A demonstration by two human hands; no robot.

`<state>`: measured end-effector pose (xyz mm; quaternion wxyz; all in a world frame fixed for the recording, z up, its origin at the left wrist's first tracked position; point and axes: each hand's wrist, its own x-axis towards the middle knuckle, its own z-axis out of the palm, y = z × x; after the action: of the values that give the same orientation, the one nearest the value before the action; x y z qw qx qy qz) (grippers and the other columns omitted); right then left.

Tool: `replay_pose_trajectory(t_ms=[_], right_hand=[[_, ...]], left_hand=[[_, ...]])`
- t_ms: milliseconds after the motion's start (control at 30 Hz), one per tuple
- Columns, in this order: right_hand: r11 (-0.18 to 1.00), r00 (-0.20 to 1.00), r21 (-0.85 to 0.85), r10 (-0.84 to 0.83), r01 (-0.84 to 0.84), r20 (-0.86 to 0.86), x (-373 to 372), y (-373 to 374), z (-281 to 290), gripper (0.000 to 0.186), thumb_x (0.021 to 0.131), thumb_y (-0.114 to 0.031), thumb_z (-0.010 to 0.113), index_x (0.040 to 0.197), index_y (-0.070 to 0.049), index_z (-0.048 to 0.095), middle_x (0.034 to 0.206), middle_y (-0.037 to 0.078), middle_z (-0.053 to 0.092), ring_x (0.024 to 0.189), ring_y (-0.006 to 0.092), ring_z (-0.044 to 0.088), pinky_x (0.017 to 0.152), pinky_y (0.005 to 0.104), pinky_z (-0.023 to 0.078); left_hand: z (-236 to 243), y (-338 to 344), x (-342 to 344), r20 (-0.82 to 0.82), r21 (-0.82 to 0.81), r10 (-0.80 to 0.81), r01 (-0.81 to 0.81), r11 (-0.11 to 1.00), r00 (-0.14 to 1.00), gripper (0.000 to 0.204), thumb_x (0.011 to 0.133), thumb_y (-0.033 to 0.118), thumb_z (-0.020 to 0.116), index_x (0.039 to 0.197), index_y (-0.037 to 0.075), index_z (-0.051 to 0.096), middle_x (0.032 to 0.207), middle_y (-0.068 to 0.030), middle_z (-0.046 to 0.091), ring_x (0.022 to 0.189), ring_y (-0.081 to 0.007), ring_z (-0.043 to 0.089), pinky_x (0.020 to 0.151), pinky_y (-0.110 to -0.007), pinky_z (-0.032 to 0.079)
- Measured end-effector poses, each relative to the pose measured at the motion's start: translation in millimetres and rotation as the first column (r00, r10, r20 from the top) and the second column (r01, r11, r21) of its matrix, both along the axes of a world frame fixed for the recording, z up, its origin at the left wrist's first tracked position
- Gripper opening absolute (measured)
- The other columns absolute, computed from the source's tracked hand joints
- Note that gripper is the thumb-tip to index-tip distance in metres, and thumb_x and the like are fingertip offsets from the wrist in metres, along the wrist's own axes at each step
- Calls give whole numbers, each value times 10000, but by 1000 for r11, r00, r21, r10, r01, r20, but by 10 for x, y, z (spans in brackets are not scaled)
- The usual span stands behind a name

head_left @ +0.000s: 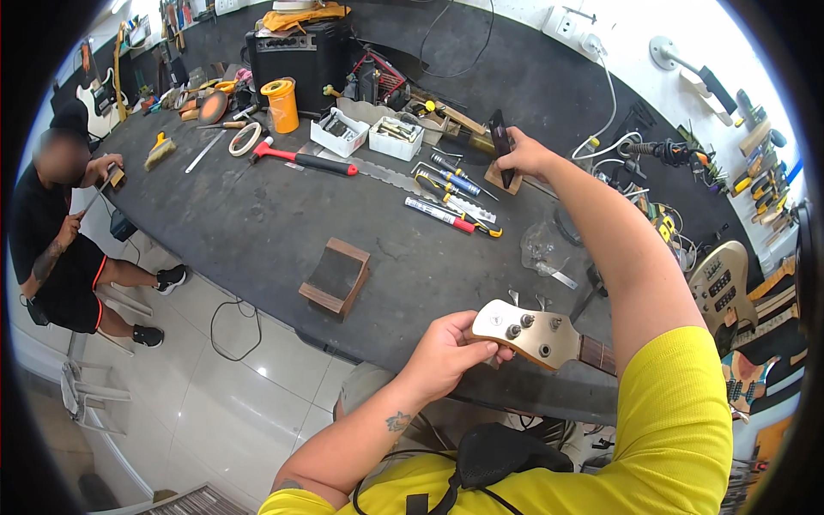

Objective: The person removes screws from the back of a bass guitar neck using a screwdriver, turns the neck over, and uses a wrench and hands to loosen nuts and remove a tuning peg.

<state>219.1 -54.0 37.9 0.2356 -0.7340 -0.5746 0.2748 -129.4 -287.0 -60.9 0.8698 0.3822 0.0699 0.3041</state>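
Note:
My left hand (446, 354) grips the end of a pale gold headstock (534, 324), its thumb along the edge. Several metal tuner posts stand on the headstock's face. A dark fretboard (596, 354) runs from it to the right, under my right arm. Far across the bench, my right hand (527, 156) has its fingers around a thin dark phone (499, 137), held upright over a small wooden block (506, 182). A wooden neck rest (336, 276) with a dark padded top sits left of the headstock.
Screwdrivers (451, 184), markers (436, 213), a red and black hammer (300, 159) and white parts boxes (395, 137) lie across the dark workbench (257, 206). A clear plastic bag (549, 249) is near my right forearm. Another person (60, 215) sits at left, holding a tool.

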Motion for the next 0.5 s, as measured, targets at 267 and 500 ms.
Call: replay_pose_trajectory(t_ms=[267, 500], right_hand=[[959, 905, -190, -118, 211, 409, -535, -111, 655, 946, 644, -421, 937, 1360, 83, 579, 1113, 257, 729, 1044, 340, 735, 937, 483, 569], [814, 638, 77, 388, -575, 665, -1667, -2387, 1085, 190, 886, -209, 691, 854, -25, 659, 741, 160, 688, 723, 353, 704, 680, 471, 548]], left_hand=[[38, 54, -2, 9, -73, 57, -56, 996, 998, 366, 952, -49, 662, 1317, -62, 633, 1156, -150, 757, 994, -212, 749, 866, -342, 593], [48, 41, 64, 4, -20, 47, -47, 999, 999, 307, 968, -31, 645, 1275, -56, 652, 1133, -141, 752, 993, -209, 736, 874, -343, 584]])
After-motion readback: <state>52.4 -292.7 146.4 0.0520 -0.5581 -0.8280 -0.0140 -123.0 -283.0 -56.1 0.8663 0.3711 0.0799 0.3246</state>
